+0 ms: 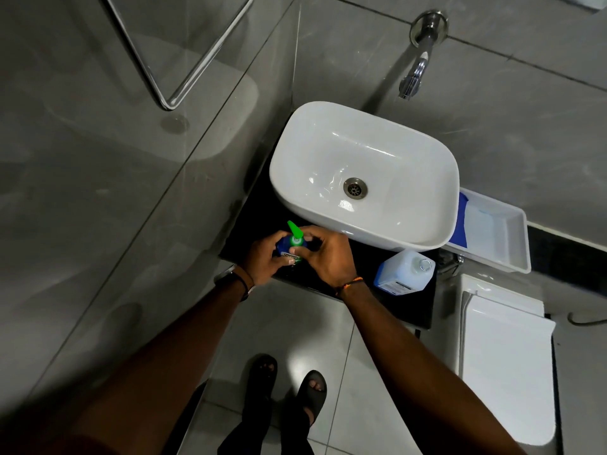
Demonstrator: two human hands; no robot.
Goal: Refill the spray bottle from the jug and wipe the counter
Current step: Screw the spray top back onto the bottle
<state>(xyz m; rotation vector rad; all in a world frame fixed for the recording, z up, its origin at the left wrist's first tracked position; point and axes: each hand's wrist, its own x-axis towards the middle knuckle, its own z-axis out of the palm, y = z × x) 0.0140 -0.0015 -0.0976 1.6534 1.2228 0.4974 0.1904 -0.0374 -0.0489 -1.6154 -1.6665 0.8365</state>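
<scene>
Stands at a small black counter [405, 310] in a grey-tiled bathroom and looks down on it. At far left, on the wall, a bent chrome rail [170, 80].

Holds the spray bottle [285, 249] with both hands at the front left edge of the counter, just in front of the white basin [328, 139]. Wraps the left hand [264, 259] round the blue body of the bottle from the left, fingers curled. Wears a dark band on that wrist. Keeps the green nozzle [294, 230] pointing up and away, toward the basin rim. Closes the right hand [326, 257] on the bottle from the right, thumb and fingers curled at the neck under the green head. Covers the joint of head and body, so cannot tell whether the head is tight or loose. Wears a thin orange and dark thread on the right wrist.

Below the hands, on the floor tiles, two feet in dark sandals [312, 394].

Above the basin, on the wall, a chrome tap [414, 73]. Further right on the counter, near the right hand but apart from it, the clear jug [405, 271] with a white label, just beside the front right of the basin. Behind the jug, a white tray [507, 247] with a blue cloth [460, 224] inside. At far right, lower, a white toilet [505, 362].
</scene>
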